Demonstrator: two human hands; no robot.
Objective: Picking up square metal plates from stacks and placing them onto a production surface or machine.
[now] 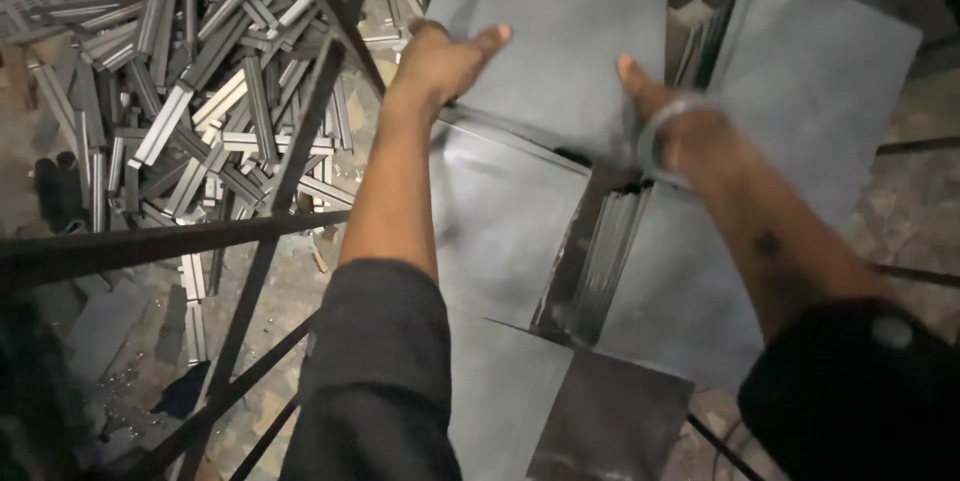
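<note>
Grey metal sheet (pixel 560 31) gripped at both edges.
It is pinched by the left hand (pixel 440 61) and right hand (pixel 670 116) (bangle (pixel 668 131) worn), above stacked sheets (pixel 600 251).

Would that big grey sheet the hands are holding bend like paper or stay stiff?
The grey sheet probably stays stiff: it lies flat and straight-edged between the left hand and right hand. Its dull sheen suggests metal, so likely heavy and slippery. The thin edges may be sharp.

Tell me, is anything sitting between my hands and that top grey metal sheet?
Nothing visible: the left hand and the right hand already rest on the top grey sheet.
</note>
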